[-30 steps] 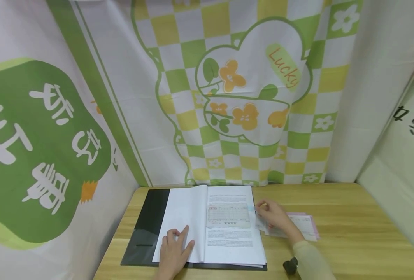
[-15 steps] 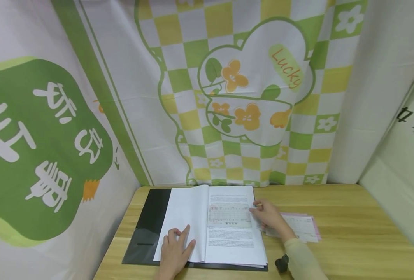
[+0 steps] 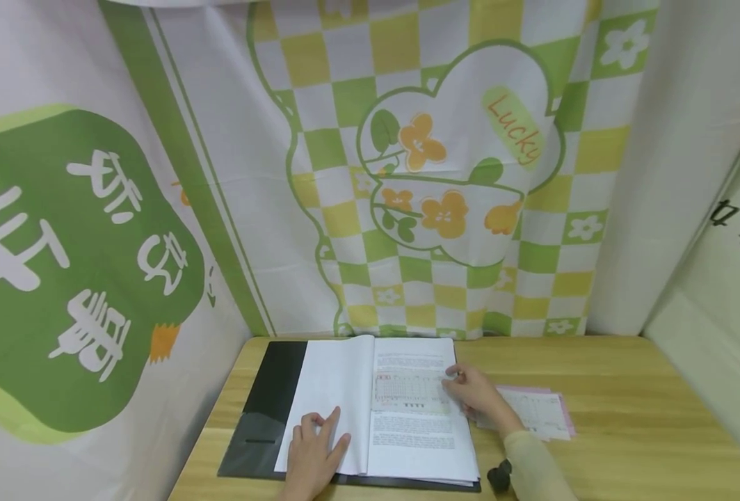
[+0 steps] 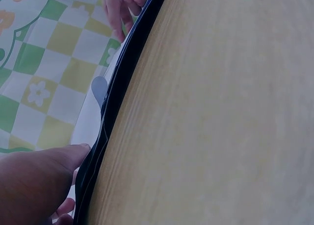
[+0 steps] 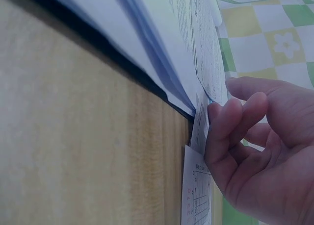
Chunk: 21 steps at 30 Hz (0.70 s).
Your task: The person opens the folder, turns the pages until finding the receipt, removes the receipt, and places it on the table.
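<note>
A black folder (image 3: 285,372) lies spread on the table with white pages in it. On its blank left page, my left hand (image 3: 314,445) rests with fingers spread. The right-hand page (image 3: 407,459) carries printed text, and across its middle lies a small slip printed with a grid (image 3: 407,395). My right hand (image 3: 478,396) is at the slip's right end, covering part of it. In the right wrist view, my curled fingers (image 5: 223,137) pinch near the edge of the paper, where a bit of blue shows. The left wrist view shows the folder's dark edge (image 4: 130,73) beside my thumb.
More printed slips (image 3: 535,414), white over pink, lie on the table right of the folder, partly under my right forearm. A small black object (image 3: 499,475) is beside the right sleeve. Patterned cloth (image 3: 445,209) hangs behind the wooden table (image 3: 626,417).
My right hand has moved a little left, farther over the right page and the slip's end. A pale blue patch seen earlier is covered now. The left hand stays in place.
</note>
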Tool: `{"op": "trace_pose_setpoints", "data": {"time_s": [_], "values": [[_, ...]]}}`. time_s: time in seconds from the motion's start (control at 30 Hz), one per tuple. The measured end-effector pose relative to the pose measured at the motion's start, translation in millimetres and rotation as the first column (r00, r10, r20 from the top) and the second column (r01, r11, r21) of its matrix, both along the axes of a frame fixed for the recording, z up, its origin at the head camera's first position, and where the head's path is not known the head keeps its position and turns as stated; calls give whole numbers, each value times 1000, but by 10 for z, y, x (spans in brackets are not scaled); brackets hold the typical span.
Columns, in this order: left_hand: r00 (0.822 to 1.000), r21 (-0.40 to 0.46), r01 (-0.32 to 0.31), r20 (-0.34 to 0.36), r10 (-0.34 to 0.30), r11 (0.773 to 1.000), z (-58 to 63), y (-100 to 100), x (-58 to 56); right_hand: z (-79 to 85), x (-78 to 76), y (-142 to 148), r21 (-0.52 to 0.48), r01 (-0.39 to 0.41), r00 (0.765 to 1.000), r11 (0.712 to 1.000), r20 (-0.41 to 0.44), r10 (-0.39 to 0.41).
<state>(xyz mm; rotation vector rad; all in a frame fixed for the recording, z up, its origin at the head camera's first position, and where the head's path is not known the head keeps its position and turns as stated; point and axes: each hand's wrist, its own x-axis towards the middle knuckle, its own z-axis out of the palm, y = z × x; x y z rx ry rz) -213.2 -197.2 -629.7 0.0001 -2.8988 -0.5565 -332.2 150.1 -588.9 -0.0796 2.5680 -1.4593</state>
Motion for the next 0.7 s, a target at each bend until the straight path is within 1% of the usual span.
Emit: {"op": "trace_pose_setpoints", "data": {"time_s": [0.23,0.43,0.57,0.7], "values": [[1000,1,-2,-21,2,1000,4,10,18,-47,-36,-12,3,-11,1000,1000,-3,11],[1000,2,4,-23,-4,1000,0,7,28,-8,-2,-59,27,-16,1000,1000,-19,16],[1000,5,8,-30,-7,1000,0,8,26,21,18,-82,19,-21,999,1000,-33,22],[999,0,11,-30,-11,1000,-6,9,24,6,17,-102,6,-14,1000,1000,-25,14]]}}
